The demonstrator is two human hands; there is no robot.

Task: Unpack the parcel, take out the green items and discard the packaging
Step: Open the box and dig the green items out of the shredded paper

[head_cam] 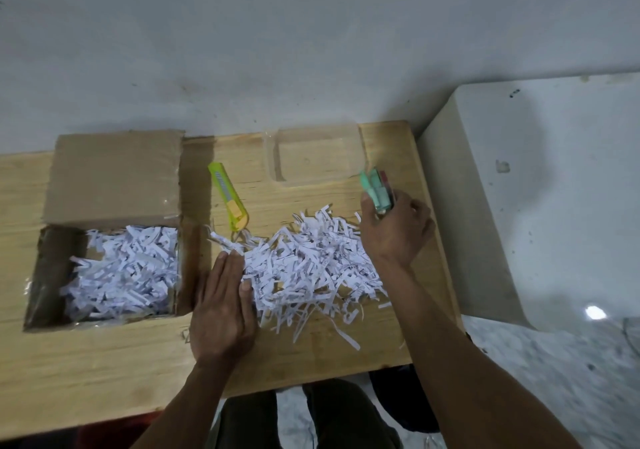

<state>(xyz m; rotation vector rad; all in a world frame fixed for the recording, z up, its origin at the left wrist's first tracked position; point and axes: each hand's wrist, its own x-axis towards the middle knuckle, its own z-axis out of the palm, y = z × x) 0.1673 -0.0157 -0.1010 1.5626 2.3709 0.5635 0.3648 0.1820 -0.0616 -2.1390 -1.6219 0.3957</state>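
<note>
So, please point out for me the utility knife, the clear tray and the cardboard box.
utility knife (228,199): head view, middle of its yellow-green body.
clear tray (271,157): head view, its left wall.
cardboard box (114,174): head view, its raised flap.

**Pale wood, white shreds, flashes of green**

The table is light honey-yellow wood with faint straight grain. The cardboard box on it is plain dull brown, darker inside its walls. White shredded paper, speckled with tiny dark print, lies heaped on the wood; more white shreds fill the box. The utility knife is bright lime green with an orange-yellow slider. The right hand grips mint-green items with a hint of pink-red behind them. The tray is clear, showing the wood through. The wall is pale grey-white with small dark scuffs.
</note>
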